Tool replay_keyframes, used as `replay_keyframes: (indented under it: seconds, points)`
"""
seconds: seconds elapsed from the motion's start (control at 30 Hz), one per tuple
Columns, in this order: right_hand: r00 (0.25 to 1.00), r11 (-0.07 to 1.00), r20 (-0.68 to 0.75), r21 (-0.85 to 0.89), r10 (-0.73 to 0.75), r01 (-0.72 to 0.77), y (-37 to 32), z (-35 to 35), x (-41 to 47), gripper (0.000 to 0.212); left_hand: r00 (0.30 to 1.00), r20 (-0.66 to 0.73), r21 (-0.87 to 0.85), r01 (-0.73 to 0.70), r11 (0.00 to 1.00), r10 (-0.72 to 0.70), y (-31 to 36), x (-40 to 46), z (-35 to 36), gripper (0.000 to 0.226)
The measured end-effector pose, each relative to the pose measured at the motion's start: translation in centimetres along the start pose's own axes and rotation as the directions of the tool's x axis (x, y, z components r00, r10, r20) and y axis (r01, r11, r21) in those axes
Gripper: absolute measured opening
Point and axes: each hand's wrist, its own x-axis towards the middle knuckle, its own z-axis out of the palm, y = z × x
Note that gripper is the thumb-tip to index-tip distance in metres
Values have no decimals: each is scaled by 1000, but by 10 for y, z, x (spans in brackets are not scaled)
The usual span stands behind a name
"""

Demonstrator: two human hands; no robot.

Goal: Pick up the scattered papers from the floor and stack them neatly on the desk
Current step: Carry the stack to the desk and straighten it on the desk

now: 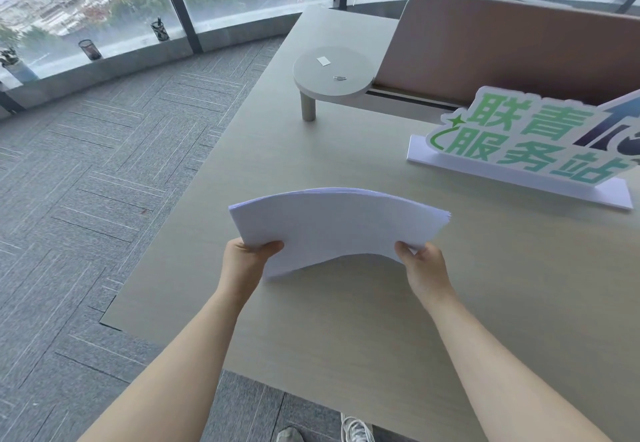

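Note:
A stack of white papers point(332, 223) hangs just above the light wooden desk point(311, 330), bowed upward in the middle. My left hand point(247, 261) grips its near left corner, thumb on top. My right hand point(424, 268) pinches the near right corner in the same way. The far edge of the stack points toward the sign. No loose paper shows on the grey carpet point(86, 199) in view.
A white stand-up sign with green characters point(526, 147) stands at the desk's right. A small round raised shelf point(332, 74) with a paper clip and a slip sits at the back. A brown partition point(502, 43) rises behind. Windows and pen cups line the far wall.

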Motion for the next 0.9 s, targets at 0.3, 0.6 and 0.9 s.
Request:
replay_keyframes:
  seconds: [0.3,0.6,0.9]
  points:
    - [995,990,-13,-101,-99,97,-37,-13,7,8,999,-28,-109,37,993,-40,9,-8,0,13]
    - [990,799,0,590,144,-116,-70,-2,-14,5,981,37,-316,192,929,-190,14,-22,-13,32]
    - [996,959,60,270,70,-84,-87,74,-67,5,957,37,-536,261,803,-287,13,-35,3,36]
